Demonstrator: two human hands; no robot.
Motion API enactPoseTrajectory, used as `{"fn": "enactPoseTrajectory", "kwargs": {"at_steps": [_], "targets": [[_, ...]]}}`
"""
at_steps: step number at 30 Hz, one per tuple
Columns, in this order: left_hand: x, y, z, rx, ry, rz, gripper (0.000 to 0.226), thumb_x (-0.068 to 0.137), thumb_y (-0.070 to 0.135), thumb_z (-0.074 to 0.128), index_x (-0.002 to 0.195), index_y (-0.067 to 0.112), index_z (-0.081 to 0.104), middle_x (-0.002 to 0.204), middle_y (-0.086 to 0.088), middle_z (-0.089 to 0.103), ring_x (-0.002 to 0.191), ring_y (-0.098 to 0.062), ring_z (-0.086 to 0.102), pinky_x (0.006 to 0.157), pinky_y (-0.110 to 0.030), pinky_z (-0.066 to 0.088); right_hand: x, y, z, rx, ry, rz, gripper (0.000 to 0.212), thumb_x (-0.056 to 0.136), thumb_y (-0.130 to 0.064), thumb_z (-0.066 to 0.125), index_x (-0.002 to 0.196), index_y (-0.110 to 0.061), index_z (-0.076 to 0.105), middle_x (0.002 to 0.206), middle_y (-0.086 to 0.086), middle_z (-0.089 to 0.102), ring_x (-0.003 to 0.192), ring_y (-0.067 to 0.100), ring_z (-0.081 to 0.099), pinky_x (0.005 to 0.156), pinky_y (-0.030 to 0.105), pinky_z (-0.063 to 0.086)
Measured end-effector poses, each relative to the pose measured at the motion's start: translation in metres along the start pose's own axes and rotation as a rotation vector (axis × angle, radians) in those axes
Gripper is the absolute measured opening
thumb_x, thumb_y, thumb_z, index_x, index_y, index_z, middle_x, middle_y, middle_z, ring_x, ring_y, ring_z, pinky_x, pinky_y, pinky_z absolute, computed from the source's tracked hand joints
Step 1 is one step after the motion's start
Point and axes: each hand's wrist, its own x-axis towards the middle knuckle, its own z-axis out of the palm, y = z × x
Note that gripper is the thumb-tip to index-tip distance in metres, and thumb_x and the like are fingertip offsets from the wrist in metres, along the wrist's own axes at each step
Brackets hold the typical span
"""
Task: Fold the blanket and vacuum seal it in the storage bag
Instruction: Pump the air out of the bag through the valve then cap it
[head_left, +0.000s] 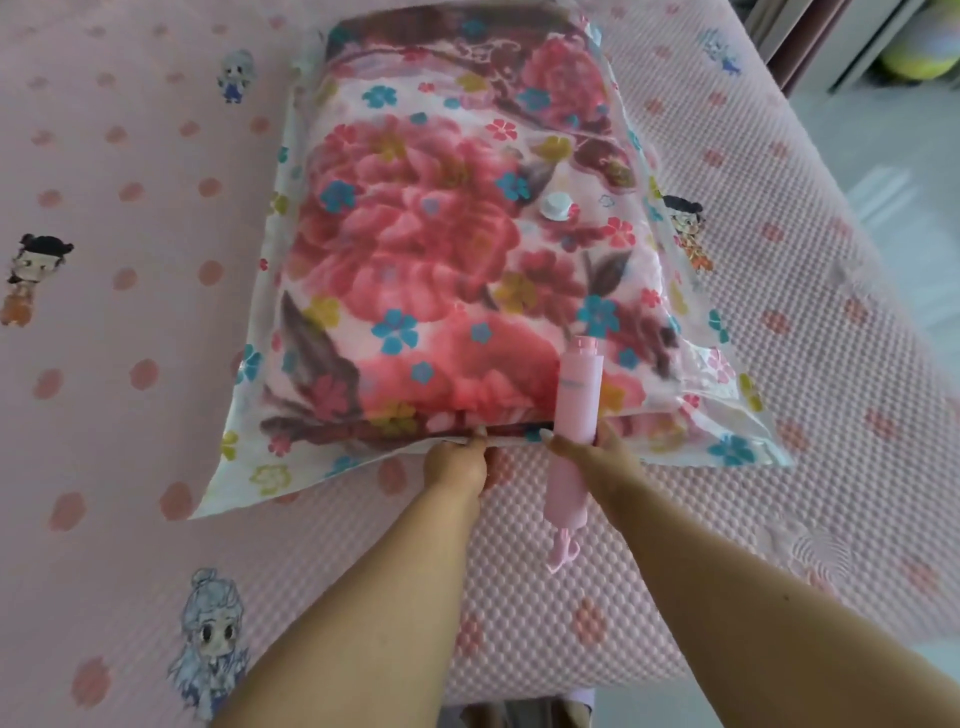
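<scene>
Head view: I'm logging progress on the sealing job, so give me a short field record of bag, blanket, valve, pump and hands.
bag: flat on bed, near edge toward person
blanket: folded, inside bag
valve: white cap, on top of bag
pump: pink, lying across bag's near edge
left hand: pinches bag's near edge
right hand: grips pump

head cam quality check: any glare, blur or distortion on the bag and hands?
Head view: soft, even daylight and no hard shadows; faint sheen on the storage bag film, nothing blown out. Whole frame is slightly soft, so the blanket print looks smeared. Wide-angle stretch enlarges the forearms near the bottom edge. Left hand, right hand and pink pump stay legible.
</scene>
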Motion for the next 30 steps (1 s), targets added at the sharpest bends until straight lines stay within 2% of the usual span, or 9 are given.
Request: {"fn": "enactPoseTrajectory", "kwargs": {"at_steps": [2,5,7,11,18,22,27,30], "targets": [[0.005,-0.007,0.003,-0.064,0.0,-0.025,0.031,0.092,0.032,0.062,0.074,0.006,0.063,0.076,-0.013,0.072,0.067,-0.028,0.065,0.067,-0.038,0.053,0.001,0.0,-0.003,-0.05,0.025,-0.022,0.041,0.076,-0.025,0.079,0.11,-0.017,0.058,0.096,0.003,0.067,0.089,0.02,0.064,0.08,0.039,0.055],[-0.003,-0.018,0.003,-0.164,-0.02,-0.068,0.028,0.096,0.02,0.058,0.07,0.009,0.058,0.05,-0.002,0.061,0.053,-0.02,0.054,0.06,-0.031,0.044,-0.004,0.004,-0.009,-0.138,0.035,-0.022,0.04,0.076,-0.024,0.077,0.109,-0.016,0.057,0.096,0.005,0.066,0.089,0.023,0.064,0.081,0.043,0.055],[-0.012,-0.026,0.001,-0.192,-0.026,-0.074,0.024,0.097,0.016,0.057,0.074,0.009,0.058,0.056,-0.004,0.061,0.053,-0.018,0.052,0.062,-0.032,0.044,-0.009,0.005,-0.013,-0.171,0.026,-0.029,0.043,0.075,-0.024,0.077,0.112,-0.013,0.058,0.099,0.009,0.067,0.09,0.027,0.065,0.083,0.047,0.056],[-0.029,-0.038,-0.004,-0.267,0.031,-0.064,0.013,0.096,0.014,0.057,0.085,0.008,0.059,0.069,-0.009,0.063,0.058,-0.019,0.056,0.067,-0.036,0.049,-0.02,0.003,-0.019,-0.168,-0.019,-0.069,0.044,0.075,-0.023,0.077,0.113,-0.009,0.059,0.097,0.01,0.066,0.086,0.026,0.066,0.078,0.043,0.058],[-0.077,-0.07,-0.015,-0.3,0.062,-0.08,0.007,0.096,0.009,0.055,0.092,0.008,0.06,0.066,-0.008,0.062,0.048,-0.013,0.056,0.046,-0.024,0.049,-0.061,0.022,-0.031,-0.214,-0.087,-0.02,0.043,0.076,-0.025,0.076,0.111,-0.009,0.057,0.099,0.013,0.066,0.087,0.028,0.066,0.079,0.043,0.058],[-0.107,-0.104,-0.022,-0.295,0.035,-0.122,0.007,0.097,0.008,0.055,0.097,0.005,0.06,0.067,-0.009,0.061,0.051,-0.016,0.054,0.042,-0.021,0.047,-0.097,0.044,-0.042,-0.191,-0.108,0.04,0.038,0.077,-0.021,0.076,0.107,-0.01,0.056,0.097,0.013,0.067,0.086,0.029,0.067,0.08,0.046,0.058],[-0.145,-0.138,-0.034,-0.275,-0.007,-0.171,0.011,0.097,0.008,0.055,0.089,0.002,0.058,0.047,-0.006,0.06,0.033,-0.01,0.053,0.037,-0.019,0.047,-0.141,0.068,-0.048,-0.179,-0.068,0.06,0.028,0.077,-0.016,0.074,0.096,-0.015,0.054,0.089,0.013,0.067,0.081,0.032,0.069,0.077,0.049,0.058],[-0.16,-0.152,-0.047,-0.247,-0.023,-0.181,0.014,0.098,0.007,0.053,0.086,0.002,0.057,0.043,-0.006,0.06,0.031,-0.01,0.053,0.036,-0.02,0.047,-0.165,0.077,-0.047,-0.154,-0.072,0.068,0.027,0.077,-0.015,0.074,0.095,-0.015,0.055,0.091,0.016,0.068,0.078,0.034,0.07,0.071,0.048,0.06]]}}
